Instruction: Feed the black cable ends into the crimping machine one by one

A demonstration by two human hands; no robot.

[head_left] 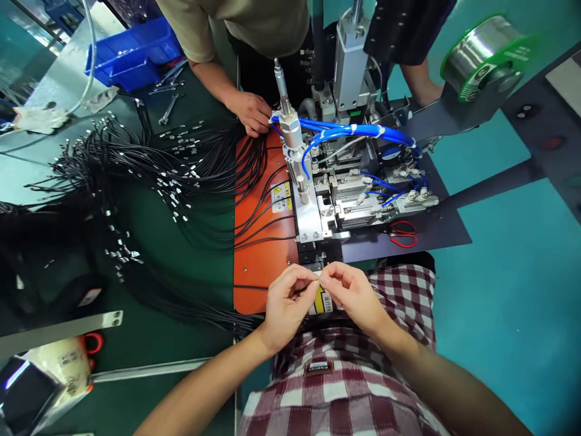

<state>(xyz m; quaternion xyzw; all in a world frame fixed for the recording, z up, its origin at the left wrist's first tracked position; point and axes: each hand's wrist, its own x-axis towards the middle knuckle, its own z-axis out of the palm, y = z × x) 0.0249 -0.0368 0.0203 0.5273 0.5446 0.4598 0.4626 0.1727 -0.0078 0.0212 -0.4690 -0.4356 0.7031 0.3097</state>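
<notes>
A thin black cable (249,287) runs over the orange plate (263,263) into my left hand (288,306), whose thumb and forefinger are pinched together. Opposite it, my right hand (351,297) is also closed in a pinch, its fingertips meeting those of the left. What lies between the right fingertips is too small to make out. Both hands are just in front of a metal machine (311,221) with cylinders and blue air tubes (358,130). Several more black cables lie across the plate, their ends at the machine's near side.
Bundles of black cables (131,157) with shiny ends spread over the green table at left. A co-worker's hand (254,114) touches cables behind the plate. Around stand a blue bin (136,51), a wrench (169,110), red-handled scissors (403,234) and a solder wire spool (481,54).
</notes>
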